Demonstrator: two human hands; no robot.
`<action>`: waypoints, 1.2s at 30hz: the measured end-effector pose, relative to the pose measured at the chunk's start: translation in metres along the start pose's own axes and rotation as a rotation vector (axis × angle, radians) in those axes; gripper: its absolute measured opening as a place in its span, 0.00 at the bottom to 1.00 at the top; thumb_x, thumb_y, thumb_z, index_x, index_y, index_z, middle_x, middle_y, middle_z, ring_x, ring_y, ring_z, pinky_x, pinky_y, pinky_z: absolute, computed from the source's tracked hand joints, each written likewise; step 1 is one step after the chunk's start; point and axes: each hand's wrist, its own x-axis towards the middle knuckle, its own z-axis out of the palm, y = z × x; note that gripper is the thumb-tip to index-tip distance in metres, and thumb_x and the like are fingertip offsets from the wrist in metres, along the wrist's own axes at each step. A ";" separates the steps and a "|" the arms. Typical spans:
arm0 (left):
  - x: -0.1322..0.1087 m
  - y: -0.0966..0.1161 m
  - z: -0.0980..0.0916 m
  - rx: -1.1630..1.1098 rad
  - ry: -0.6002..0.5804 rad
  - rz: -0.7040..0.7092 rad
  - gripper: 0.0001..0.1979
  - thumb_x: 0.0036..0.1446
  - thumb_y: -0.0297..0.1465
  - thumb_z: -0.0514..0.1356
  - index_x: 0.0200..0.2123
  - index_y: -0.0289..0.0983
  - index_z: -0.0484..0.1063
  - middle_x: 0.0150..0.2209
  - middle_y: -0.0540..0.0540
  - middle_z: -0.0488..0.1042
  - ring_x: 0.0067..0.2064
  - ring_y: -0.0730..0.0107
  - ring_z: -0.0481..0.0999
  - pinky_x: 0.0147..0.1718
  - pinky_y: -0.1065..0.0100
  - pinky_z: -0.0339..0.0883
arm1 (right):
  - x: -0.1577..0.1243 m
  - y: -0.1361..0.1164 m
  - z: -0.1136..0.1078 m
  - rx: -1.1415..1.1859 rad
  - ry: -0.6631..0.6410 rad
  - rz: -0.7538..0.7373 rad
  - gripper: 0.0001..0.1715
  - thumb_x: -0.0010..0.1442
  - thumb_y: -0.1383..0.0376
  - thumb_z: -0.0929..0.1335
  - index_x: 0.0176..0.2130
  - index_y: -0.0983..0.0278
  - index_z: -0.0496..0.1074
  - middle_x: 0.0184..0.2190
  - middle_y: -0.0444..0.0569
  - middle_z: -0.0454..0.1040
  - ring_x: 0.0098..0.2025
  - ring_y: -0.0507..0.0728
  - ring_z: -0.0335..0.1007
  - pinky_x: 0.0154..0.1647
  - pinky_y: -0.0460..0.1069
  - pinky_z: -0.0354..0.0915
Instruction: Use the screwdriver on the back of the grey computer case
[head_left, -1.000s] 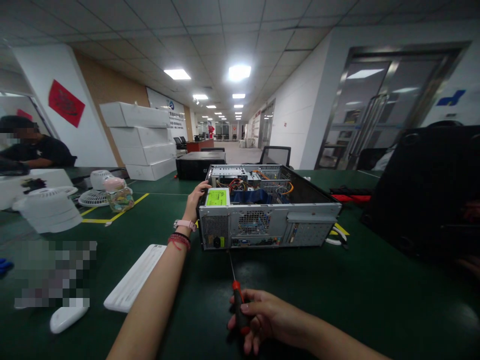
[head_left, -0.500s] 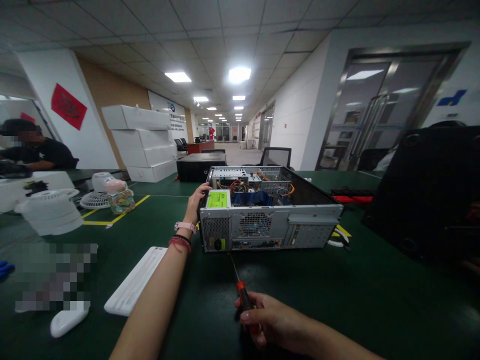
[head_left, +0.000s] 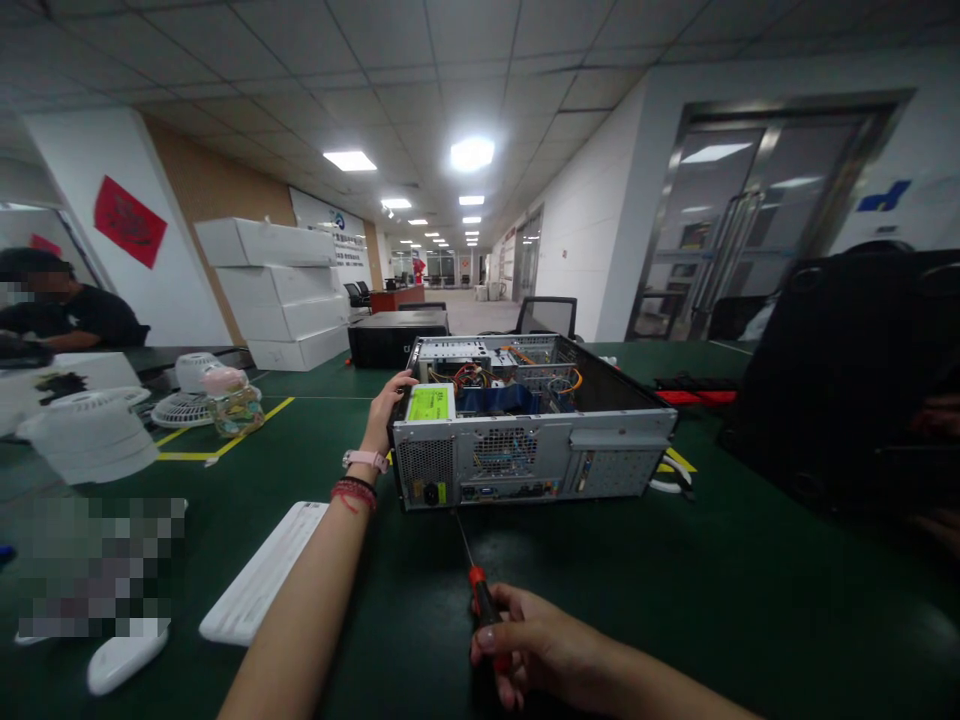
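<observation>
An open computer case (head_left: 551, 455) lies on the green table, its rear panel facing me and its wires and boards exposed. A power supply (head_left: 430, 405) with a bright green label sits in its left corner. My left hand (head_left: 388, 408) grips the case's left side, fingers curled over the upper edge; part of the hand is behind the case. Held in my right hand (head_left: 525, 640) is a screwdriver (head_left: 478, 585) with a red and black handle. Its thin shaft points away from me, the tip at the lower rear edge near the power socket; contact there cannot be made out.
To the left lie a white keyboard (head_left: 262, 575) and a white mouse (head_left: 127, 655). Beyond them stand a jar (head_left: 232, 405), a small white fan (head_left: 184, 408) and stacked white boxes (head_left: 274, 295). A large black object (head_left: 840, 380) rises at right. A person (head_left: 71, 310) sits far left.
The whole view has shifted slightly, so most things appear a little further left and lower. Both hands keep their holds, and the screwdriver stays at the case's lower rear edge.
</observation>
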 end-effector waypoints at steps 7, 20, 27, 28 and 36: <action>0.001 0.000 -0.002 0.006 -0.010 0.010 0.16 0.51 0.32 0.47 0.36 0.33 0.72 0.54 0.40 0.68 0.59 0.58 0.63 0.60 0.60 0.50 | 0.000 -0.003 -0.004 0.034 -0.109 0.016 0.29 0.40 0.64 0.72 0.42 0.64 0.59 0.28 0.41 0.73 0.18 0.48 0.68 0.20 0.44 0.58; 0.002 -0.003 -0.002 0.005 -0.003 0.006 0.16 0.51 0.32 0.47 0.36 0.33 0.72 0.55 0.40 0.68 0.59 0.57 0.63 0.60 0.59 0.51 | 0.005 -0.001 -0.014 0.066 -0.273 0.012 0.24 0.47 0.65 0.69 0.44 0.64 0.60 0.34 0.49 0.75 0.26 0.54 0.75 0.29 0.48 0.65; 0.002 -0.004 -0.001 0.009 -0.002 0.010 0.16 0.51 0.32 0.47 0.36 0.33 0.71 0.54 0.40 0.68 0.58 0.57 0.64 0.59 0.60 0.52 | 0.002 -0.002 -0.011 0.046 -0.202 0.025 0.30 0.46 0.63 0.71 0.47 0.65 0.57 0.36 0.50 0.75 0.26 0.53 0.74 0.27 0.46 0.66; 0.002 -0.003 -0.001 0.011 -0.003 0.009 0.16 0.51 0.32 0.47 0.36 0.33 0.71 0.54 0.40 0.68 0.58 0.57 0.63 0.59 0.60 0.52 | 0.002 -0.002 -0.011 0.044 -0.189 0.025 0.30 0.46 0.63 0.71 0.46 0.64 0.57 0.36 0.50 0.75 0.26 0.53 0.74 0.27 0.46 0.66; 0.002 -0.001 -0.002 0.051 -0.014 0.013 0.15 0.52 0.32 0.47 0.36 0.33 0.71 0.54 0.40 0.68 0.58 0.58 0.64 0.59 0.60 0.52 | 0.001 -0.003 -0.011 0.028 -0.223 0.018 0.27 0.47 0.62 0.71 0.45 0.65 0.58 0.39 0.54 0.75 0.30 0.55 0.76 0.29 0.46 0.67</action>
